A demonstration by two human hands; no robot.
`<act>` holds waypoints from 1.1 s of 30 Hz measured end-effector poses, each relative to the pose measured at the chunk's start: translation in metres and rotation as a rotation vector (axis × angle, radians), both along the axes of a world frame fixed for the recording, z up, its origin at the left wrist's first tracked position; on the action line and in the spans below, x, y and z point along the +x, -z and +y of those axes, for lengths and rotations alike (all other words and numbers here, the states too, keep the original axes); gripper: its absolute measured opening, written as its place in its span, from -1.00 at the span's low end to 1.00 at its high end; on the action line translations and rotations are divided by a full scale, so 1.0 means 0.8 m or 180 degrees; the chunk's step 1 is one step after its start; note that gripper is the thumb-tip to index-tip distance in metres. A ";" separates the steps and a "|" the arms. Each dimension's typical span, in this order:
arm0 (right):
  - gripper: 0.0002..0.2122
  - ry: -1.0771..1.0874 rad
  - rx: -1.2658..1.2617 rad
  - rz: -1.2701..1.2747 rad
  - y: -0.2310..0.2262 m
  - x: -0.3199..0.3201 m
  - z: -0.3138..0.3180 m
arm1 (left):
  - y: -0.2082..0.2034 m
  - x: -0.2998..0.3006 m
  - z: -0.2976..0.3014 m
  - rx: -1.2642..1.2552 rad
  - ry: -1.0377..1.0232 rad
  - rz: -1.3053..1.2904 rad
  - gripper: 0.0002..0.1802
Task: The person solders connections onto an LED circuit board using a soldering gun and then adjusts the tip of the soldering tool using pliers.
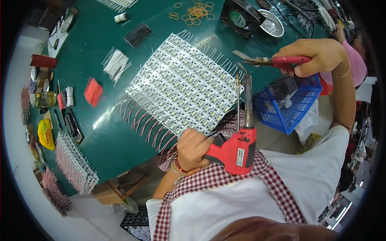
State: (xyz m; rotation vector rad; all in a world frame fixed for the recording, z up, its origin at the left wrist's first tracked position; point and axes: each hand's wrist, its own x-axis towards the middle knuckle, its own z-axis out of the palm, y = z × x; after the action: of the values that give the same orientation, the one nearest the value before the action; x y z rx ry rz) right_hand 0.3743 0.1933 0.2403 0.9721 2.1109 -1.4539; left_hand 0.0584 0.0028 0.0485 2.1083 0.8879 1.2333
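Note:
My left hand [192,148] is closed round the black grip of a red soldering gun [237,154], whose long metal barrel points away from me past the right corner of a white circuit board panel [177,86]. Rows of small components cover the panel. Red and white wires stick out along its near left edge, and pale wires along its far edge. In my right hand [317,56] is a pair of red-handled pliers [287,61]. Their jaws point left, close to the soldering gun's tip; I cannot tell whether they touch or hold anything.
On the green table [114,140] lie red wires [93,91], white wires [116,64], black wires [138,35] and rubber bands [196,13]. A small fan [241,18] stands beside a metal dish [271,23]. A blue basket [289,106] is at the right. Another person's pink sleeve [354,66] shows behind it.

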 end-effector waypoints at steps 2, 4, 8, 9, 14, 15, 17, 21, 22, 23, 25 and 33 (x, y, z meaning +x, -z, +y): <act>-0.47 -0.0034 0.0248 -0.0271 -0.001 0.006 0.001 | 0.000 0.002 -0.002 0.0158 -0.0059 0.0282 -0.57; -0.46 -0.0029 0.0507 -0.0571 -0.008 0.006 -0.004 | 0.000 0.001 -0.001 0.0167 -0.0026 0.0308 -0.57; -0.47 -0.0203 0.0797 -0.0799 -0.010 0.005 -0.013 | -0.003 0.001 0.001 0.0213 -0.0057 0.0449 -0.55; -0.50 -0.0271 0.0985 -0.0445 -0.007 0.008 -0.014 | -0.002 0.001 0.000 0.0212 -0.0062 0.0503 -0.55; -0.45 -0.0162 0.0675 -0.0699 -0.012 -0.012 -0.005 | -0.003 0.002 0.002 0.0147 -0.0015 0.0542 -0.54; -0.41 -0.0107 0.0611 -0.1077 -0.016 -0.020 -0.005 | -0.002 0.002 0.002 0.0137 -0.0028 0.0531 -0.54; -0.45 -0.0231 0.0766 -0.0828 -0.009 -0.013 -0.003 | -0.001 0.002 0.002 0.0142 -0.0060 0.0504 -0.53; -0.52 -0.0449 0.1241 -0.0401 0.002 -0.001 -0.003 | 0.001 0.001 0.002 0.0164 -0.0059 0.0493 -0.55; -0.52 -0.0456 0.1237 -0.0406 0.002 -0.003 -0.002 | 0.001 0.001 0.003 0.0178 -0.0062 0.0496 -0.56; -0.48 -0.0484 0.1232 -0.0431 0.001 -0.006 -0.002 | 0.000 0.001 0.003 0.0193 -0.0063 0.0497 -0.57; -0.45 -0.0522 0.1226 -0.0456 -0.003 -0.016 -0.002 | 0.000 0.001 0.003 0.0184 -0.0055 0.0498 -0.57; -0.52 -0.0494 0.1302 -0.0590 -0.007 -0.021 -0.003 | 0.000 0.000 0.005 0.0178 -0.0006 0.0506 -0.57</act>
State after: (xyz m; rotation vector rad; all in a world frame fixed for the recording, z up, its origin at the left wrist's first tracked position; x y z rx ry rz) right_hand 0.3573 0.1912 0.2461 1.0108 2.3285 -0.8385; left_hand 0.0584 0.0064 0.0487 2.2757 0.9334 1.1152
